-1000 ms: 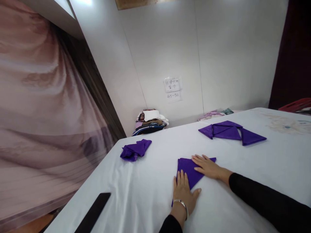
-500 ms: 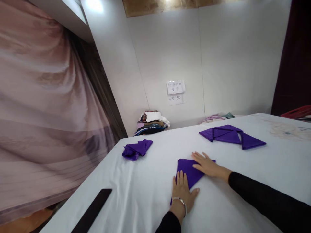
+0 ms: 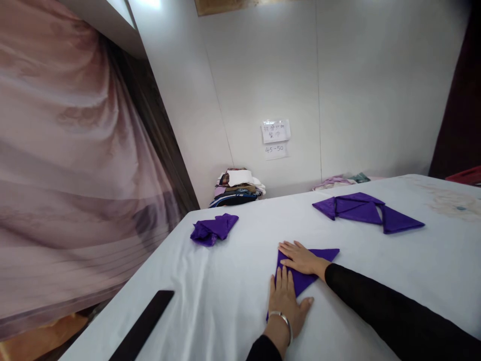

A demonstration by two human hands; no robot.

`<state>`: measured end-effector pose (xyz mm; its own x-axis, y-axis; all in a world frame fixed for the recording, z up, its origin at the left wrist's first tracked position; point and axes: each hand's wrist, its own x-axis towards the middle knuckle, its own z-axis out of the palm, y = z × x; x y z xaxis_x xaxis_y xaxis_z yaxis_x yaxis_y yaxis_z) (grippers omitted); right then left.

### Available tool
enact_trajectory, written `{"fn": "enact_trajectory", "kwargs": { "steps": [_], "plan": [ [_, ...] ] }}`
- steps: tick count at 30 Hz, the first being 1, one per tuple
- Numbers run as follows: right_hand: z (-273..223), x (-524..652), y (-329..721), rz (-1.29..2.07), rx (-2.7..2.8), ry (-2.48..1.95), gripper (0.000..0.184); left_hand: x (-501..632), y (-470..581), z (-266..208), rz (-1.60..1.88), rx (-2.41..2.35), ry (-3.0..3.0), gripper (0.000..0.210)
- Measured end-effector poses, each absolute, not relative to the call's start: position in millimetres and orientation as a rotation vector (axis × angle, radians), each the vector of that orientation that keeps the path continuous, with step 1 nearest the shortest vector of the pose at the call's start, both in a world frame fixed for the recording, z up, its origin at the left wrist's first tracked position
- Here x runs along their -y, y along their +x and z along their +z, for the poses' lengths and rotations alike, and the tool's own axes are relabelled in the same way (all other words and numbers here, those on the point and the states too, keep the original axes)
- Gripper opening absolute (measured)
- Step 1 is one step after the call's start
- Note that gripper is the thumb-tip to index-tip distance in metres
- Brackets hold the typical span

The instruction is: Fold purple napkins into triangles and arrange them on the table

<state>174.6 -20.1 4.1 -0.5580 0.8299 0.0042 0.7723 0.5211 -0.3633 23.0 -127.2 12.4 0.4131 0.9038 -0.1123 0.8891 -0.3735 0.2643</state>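
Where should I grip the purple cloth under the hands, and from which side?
The folded purple cloth is likely best pinched low at its right tip, from the right: it lies flat, and that tip is uncovered, while the right hand covers its far-left corner and the left hand part of its left edge.

An indoor room serving as a makeshift cloth-folding workspace is shown; whether it belongs to a home or a workshop cannot be told. A broad surface (image 3: 210, 286) is covered in white fabric, with a pale floral print (image 3: 453, 200) seen at far right, and purple cloths (image 3: 301, 284) are laid out across it. Handwritten paper notices (image 3: 276, 132), the lower marked "45-50," are fixed to a plain panelled wall (image 3: 263, 70). Textiles (image 3: 238, 193) are piled beyond the far edge, and the left side is screened by a draped pink curtain (image 3: 75, 155).
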Motion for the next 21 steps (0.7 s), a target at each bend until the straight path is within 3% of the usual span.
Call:
{"fn": "enact_trajectory", "kwargs": {
  "steps": [11,14,21],
  "plan": [
    [-1,18,176,0.483,2.58,-1.37,0.072,173,-50,-14,-0.009,-1.602,2.358,0.089],
    [0,18,175,0.492,2.579,-1.37,0.072,179,-62,-16,0.018,-1.77,2.312,0.081],
    [2,18,175,0.475,2.583,-1.348,0.073,145,-5,10,0.281,-1.691,2.456,0.079]
  ]
}}
